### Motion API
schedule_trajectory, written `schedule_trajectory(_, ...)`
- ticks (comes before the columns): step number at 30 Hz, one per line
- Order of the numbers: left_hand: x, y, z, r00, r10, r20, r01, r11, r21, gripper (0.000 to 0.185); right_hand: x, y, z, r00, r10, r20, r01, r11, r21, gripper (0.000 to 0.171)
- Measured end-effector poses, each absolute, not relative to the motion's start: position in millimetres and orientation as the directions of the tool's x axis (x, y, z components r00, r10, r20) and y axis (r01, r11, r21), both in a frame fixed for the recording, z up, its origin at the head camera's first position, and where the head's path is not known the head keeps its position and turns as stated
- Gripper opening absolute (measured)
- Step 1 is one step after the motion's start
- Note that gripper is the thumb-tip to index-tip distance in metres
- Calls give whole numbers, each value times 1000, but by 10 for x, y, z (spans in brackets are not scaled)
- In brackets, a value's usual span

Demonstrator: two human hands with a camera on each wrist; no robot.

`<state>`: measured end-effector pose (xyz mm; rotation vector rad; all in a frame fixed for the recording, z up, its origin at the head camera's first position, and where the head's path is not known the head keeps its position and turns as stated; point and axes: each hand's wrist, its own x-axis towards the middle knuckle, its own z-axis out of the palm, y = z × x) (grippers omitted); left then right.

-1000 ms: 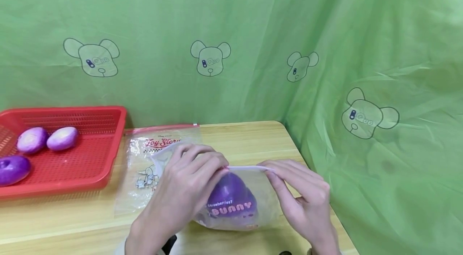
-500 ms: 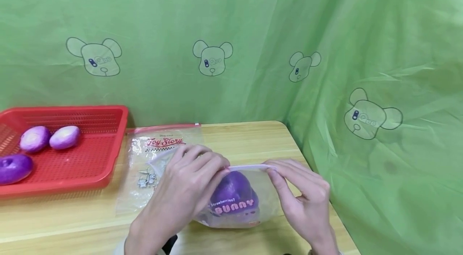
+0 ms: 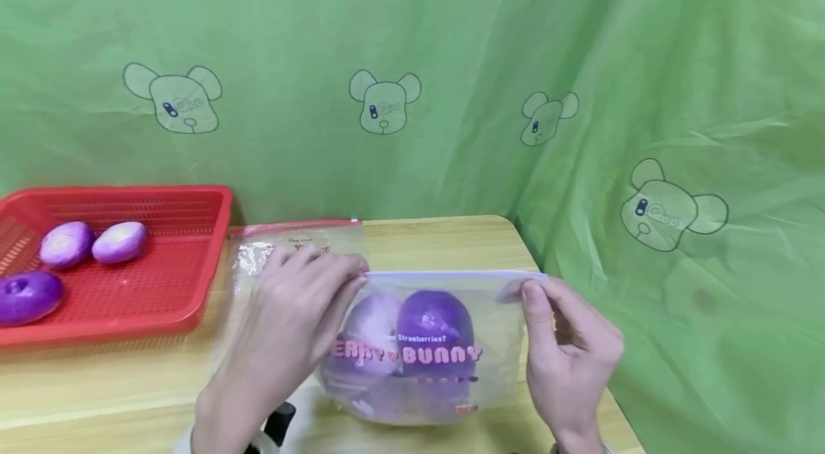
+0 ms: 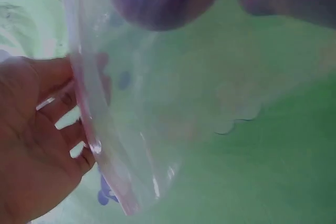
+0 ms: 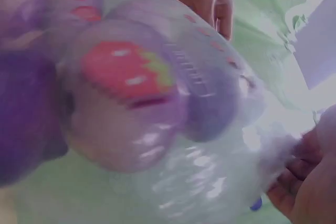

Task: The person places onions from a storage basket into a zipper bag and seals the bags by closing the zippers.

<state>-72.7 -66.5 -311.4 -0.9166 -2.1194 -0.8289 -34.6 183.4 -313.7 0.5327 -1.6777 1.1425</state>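
Observation:
In the head view, a clear zip-top bag [image 3: 499, 354] with pink "Bunny" lettering is held upright over the table. Purple, rounded onion-like pieces [image 3: 435, 318] sit inside it, one of them paler. My left hand [image 3: 290, 318] pinches the zip edge at the left, and my right hand [image 3: 573, 354] pinches its right corner between thumb and fingers. The left wrist view has my left hand [image 4: 42, 140] along the pink-white zip strip [image 4: 86, 103]. A strawberry print [image 5: 128, 72] covers one piece in the right wrist view, where my right hand [image 5: 304, 177] grips the bag's edge.
A red plastic basket [image 3: 155, 289] stands at the left with three purple pieces [image 3: 120, 242] in it. A second clear zip-top bag [image 3: 251, 253] lies flat behind my left hand, on the wooden table [image 3: 445, 239]. Green curtains [image 3: 464, 46] hang behind and at the right.
My hands have drawn apart, the left going left and the right going right. The bag's top edge is stretched wider and straighter, and more of its purple contents shows.

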Motion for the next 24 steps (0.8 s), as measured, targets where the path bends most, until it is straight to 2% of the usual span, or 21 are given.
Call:
schedule_trajectory(7, -769, -737, -3118, -531, 362, 766, 791, 537, 294, 13, -345, 2001, -3090, -434, 274, 858, -765, 390, -512, 10)
schedule_trajectory(15, -923, -759, -3214, -555, 373, 743, 781, 540, 312, 10, -415, 2343, -3152, -501, 388, 773, -583, 509, -633, 13)
schedule_trajectory(24, -1088, -801, -3331, -577, 339, 743, 761, 553, 339, 8, -539, 2532, -3288, -520, 408, 750, -514, 552, -657, 14)
